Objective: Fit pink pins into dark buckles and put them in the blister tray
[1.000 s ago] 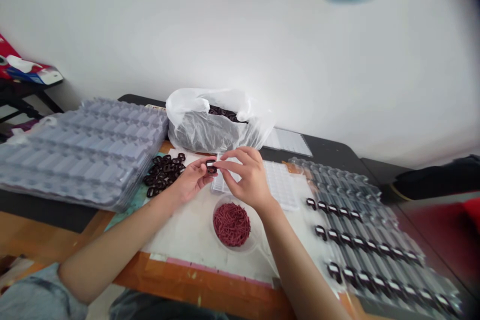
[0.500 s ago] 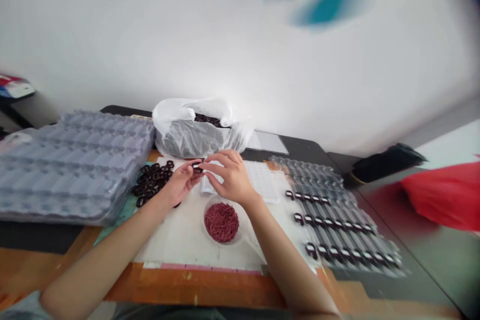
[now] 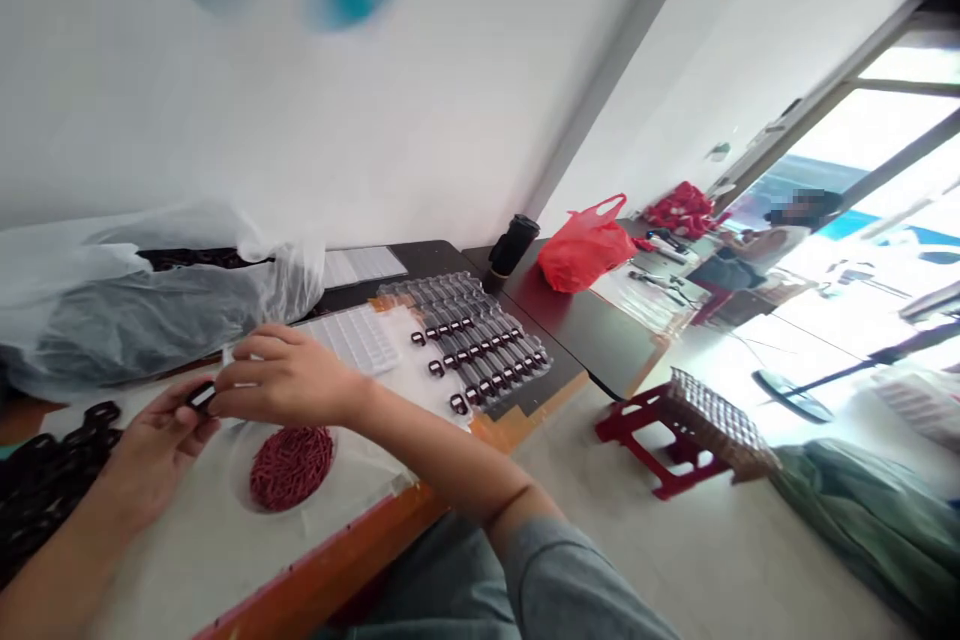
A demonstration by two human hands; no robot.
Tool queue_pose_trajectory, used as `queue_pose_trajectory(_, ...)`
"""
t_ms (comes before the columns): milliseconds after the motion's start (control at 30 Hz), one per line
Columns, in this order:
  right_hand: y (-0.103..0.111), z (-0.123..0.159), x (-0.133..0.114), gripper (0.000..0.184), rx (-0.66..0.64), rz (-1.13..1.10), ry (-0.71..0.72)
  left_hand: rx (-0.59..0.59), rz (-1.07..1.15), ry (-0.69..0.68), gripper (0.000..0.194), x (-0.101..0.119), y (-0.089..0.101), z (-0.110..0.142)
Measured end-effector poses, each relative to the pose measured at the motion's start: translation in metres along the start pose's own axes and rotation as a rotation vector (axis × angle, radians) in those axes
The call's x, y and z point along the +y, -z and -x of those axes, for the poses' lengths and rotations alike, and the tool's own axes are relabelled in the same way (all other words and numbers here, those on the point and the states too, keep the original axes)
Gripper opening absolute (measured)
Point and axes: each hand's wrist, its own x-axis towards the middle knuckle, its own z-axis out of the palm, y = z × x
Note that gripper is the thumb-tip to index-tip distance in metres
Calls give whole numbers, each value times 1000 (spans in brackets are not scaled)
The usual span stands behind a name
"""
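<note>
My left hand [image 3: 154,445] is closed on a small dark ring-shaped piece [image 3: 201,397] with a pale middle. My right hand [image 3: 281,380] has its thumb and fingertips at the right side of this piece, pinching it. More dark pieces of this kind lie in a pile [image 3: 45,480] beside my left hand. Below my right hand stands a round bowl of short dark-red sticks [image 3: 292,468]. Rows of dark pieces [image 3: 491,355] sit on a clear ridged tray [image 3: 517,375] to the right.
Behind my hands stands a white plastic bag [image 3: 172,310] holding dark pieces. A white gridded tray [image 3: 352,338] lies beyond my right hand. Farther right are a black cylinder [image 3: 514,245], a red bag [image 3: 589,245], a red stool [image 3: 675,430] and a seated person [image 3: 765,245].
The view has swung to the right, bringing the stool and the seated person into sight. My hands remain together at the small dark piece.
</note>
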Motion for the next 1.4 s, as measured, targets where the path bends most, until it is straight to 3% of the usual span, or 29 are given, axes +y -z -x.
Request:
queue_pose_trajectory(100,15,27,-1,42,5,-5,-44,-97,-147,-10,50,2,-7,9)
queue_pose_trajectory(167,23,54,12,34,55,51,-90,-138,-201,-26,51,7,-11,10)
queue_pose_trajectory(267,35,114,56,22,143,162,-253,-60,-189,-72,44,17,-10,5)
queue_pose_trajectory(400,60,210,127,19,41,321,-566,59,-117,-117,37,26,-2,-7)
queue_pose_trajectory(500,76,264,161,17,2,365,-653,105,-49,-128,31,27,6,-12)
queue_pose_trajectory(567,79,284,173,15,-31,377,-688,138,-18,-112,26,26,10,-13)
queue_pose_trajectory(833,58,299,203,14,-177,385,-760,244,-43,-135,14,27,12,-12)
queue_pose_trajectory(1033,59,299,205,17,-265,394,-760,271,-29,-151,15,30,15,-10)
queue_pose_trajectory(1167,61,301,200,22,-297,411,-765,297,12,-253,24,27,21,-15)
queue_pose_trajectory(1367,56,305,199,28,-334,407,-758,453,145,-383,44,23,34,-28)
queue_pose_trajectory(1400,55,306,201,29,-333,398,-751,413,155,-391,42,24,37,-27)
